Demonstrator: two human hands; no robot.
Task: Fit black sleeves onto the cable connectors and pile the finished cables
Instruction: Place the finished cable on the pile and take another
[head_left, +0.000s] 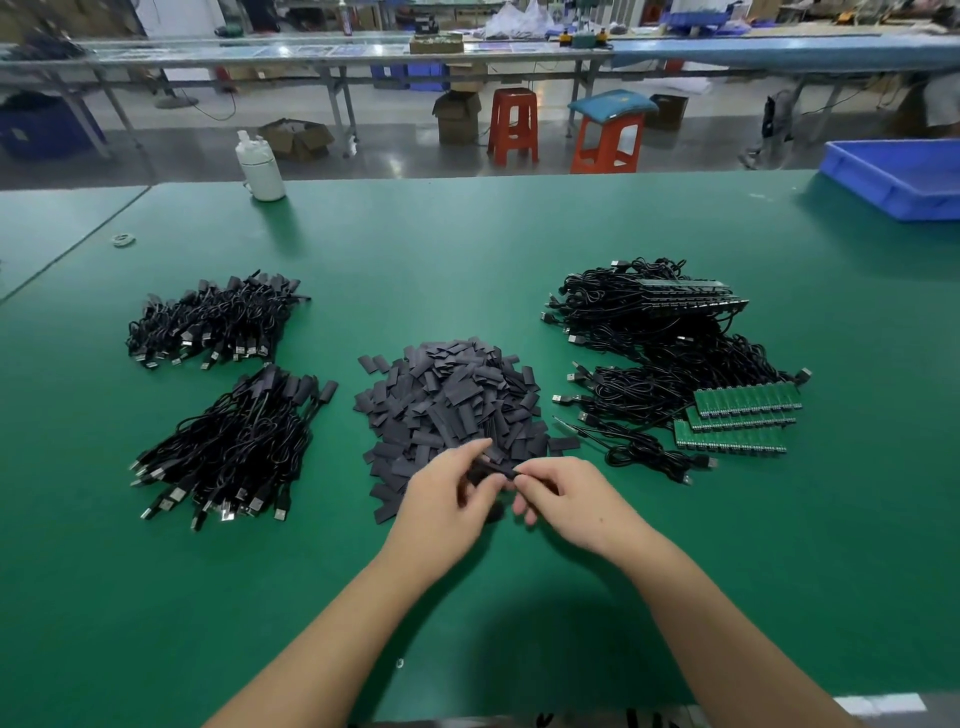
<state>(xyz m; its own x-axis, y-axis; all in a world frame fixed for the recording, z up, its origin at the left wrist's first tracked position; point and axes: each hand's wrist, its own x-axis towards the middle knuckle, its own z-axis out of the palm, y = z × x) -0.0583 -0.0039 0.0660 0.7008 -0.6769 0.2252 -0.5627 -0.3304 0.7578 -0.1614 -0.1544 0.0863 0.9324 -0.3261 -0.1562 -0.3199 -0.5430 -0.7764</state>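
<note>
A heap of flat black sleeves (457, 400) lies in the middle of the green table (467, 244). My left hand (447, 499) and my right hand (566, 493) meet at its near edge. Both pinch one black sleeve (491, 467) between their fingertips. On the left lie two piles of sleeved cables, a far pile (213, 322) and a near pile (234, 447). On the right, a tangle of black cables (660, 353) ends in rows of bare green connector boards (737, 421). One loose cable (654, 454) trails from that stack toward my right hand.
A white bottle (262, 166) stands at the table's far edge. A blue plastic bin (898, 176) sits at the far right corner. A small roll of tape (123, 239) lies far left. Beyond the table are red stools (511, 124), cardboard boxes and a long workbench.
</note>
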